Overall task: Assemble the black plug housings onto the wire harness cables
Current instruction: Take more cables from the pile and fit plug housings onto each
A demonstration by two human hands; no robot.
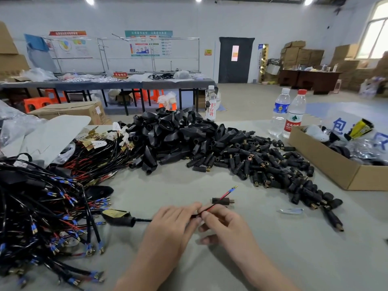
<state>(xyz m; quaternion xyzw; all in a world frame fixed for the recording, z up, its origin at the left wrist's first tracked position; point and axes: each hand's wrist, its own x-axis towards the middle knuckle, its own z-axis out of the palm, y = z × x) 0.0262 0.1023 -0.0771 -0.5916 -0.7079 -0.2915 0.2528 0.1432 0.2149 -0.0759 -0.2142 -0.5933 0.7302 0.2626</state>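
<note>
My left hand [176,221] and my right hand [222,222] both pinch one black harness cable [144,220] near the table's middle front. A black plug housing [118,216] sits on that cable to the left of my left hand. Beyond my fingers the cable splits into a red wire [225,194] ending in a blue-sleeved terminal, and a second lead ending in a small black connector [221,201] lying on the table. A heap of loose black housings [178,135] lies behind, with small black connectors [268,164] to its right.
Tangled harness cables with blue terminals [42,206] fill the left side. A cardboard box [327,162] stands at the right edge, with water bottles [294,114] behind it. A small plastic bag [290,211] lies right of my hands.
</note>
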